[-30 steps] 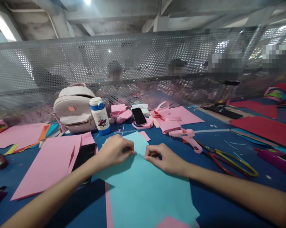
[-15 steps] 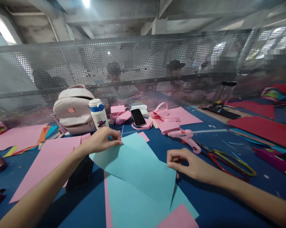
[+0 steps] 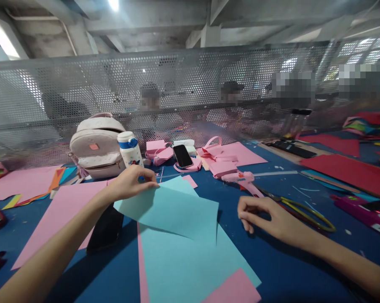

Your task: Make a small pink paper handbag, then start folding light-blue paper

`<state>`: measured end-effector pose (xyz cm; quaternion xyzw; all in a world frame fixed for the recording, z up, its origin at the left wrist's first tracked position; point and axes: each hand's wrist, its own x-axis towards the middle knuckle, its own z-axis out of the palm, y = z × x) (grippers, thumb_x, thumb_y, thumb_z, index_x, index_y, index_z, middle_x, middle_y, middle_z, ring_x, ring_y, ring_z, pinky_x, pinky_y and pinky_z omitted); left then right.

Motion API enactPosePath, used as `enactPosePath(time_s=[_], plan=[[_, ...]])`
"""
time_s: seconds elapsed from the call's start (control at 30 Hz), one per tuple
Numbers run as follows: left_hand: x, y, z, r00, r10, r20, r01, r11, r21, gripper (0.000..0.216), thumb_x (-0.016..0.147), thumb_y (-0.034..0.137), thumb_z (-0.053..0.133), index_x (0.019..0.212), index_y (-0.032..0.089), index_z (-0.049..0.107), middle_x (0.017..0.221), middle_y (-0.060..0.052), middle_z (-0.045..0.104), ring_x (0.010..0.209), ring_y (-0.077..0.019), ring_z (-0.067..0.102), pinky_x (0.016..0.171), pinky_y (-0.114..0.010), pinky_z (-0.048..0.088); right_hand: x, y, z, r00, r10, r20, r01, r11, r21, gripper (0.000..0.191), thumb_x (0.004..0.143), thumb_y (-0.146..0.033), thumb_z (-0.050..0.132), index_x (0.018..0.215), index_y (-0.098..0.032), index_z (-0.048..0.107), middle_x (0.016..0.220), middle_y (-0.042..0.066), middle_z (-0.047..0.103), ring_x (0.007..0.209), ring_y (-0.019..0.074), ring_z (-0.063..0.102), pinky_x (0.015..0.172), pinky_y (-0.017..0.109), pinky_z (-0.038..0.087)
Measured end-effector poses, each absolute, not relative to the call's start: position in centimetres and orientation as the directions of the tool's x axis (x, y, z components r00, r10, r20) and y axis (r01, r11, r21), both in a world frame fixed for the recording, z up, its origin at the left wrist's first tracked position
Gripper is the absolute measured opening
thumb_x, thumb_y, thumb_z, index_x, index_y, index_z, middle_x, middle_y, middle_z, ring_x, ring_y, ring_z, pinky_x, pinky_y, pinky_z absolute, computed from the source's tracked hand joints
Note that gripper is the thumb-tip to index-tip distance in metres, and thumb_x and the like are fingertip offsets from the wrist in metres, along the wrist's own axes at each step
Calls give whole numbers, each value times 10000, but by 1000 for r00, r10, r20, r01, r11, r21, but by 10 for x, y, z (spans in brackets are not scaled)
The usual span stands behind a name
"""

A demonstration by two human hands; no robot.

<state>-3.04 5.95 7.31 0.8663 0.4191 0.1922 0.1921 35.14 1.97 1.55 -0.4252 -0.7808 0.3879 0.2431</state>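
In the head view, the left hand (image 3: 135,183) has its grip pinched closed, thumb against forefinger, on the upper edge of a thin light-blue sheet (image 3: 180,210). That sheet is matte and smooth, with straight edges; its near edge bows upward in a shallow curve and its right corner lifts, throwing a soft shadow on a larger light-blue sheet (image 3: 177,265) lying below it on the dark blue desk (image 3: 291,277). Pink paper (image 3: 232,290) shows along the lower sheet's left side and at its near right corner. The right hand (image 3: 268,219) is apart from the sheets, its grip curled almost closed into a loop with nothing seen in it, near a glossy pink plastic glue gun (image 3: 240,178) and scissors (image 3: 306,214) with looped yellow handles. Beyond stand a rounded, cream-coloured backpack (image 3: 97,145) and a white cylindrical bottle (image 3: 128,151) with a blue band. A grey metal screen (image 3: 177,67), punched with round holes, runs behind.
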Motion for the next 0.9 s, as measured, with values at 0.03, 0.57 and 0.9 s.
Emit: enactPosePath(time_s=[0.03,0.57,0.9], plan=[[-29,59,72,580,797,170,649,-578,495,290,911,375,578,757,153,684,744,-20,692,731,-155,607,686,-243,411,351,20,16,-494,865,86,490,359,-795,332,959,-461,550,736,-216,563,682,29,672,616,173,637,627,304,483],[-12,42,74,618,756,217,603,-632,486,264,938,341,586,779,162,695,767,-18,718,712,-143,617,677,-249,413,270,42,27,-715,648,263,519,744,-421,217,1003,-325,527,1102,-221,690,1088,37,743,961,208,684,807,299,452],[-9,43,65,615,763,199,636,-629,447,227,937,319,622,782,176,707,774,-2,728,722,-145,619,675,-245,388,239,56,25,-669,701,247,513,676,-529,168,946,-287,614,926,-209,762,807,2,749,691,142,640,638,245,368]])
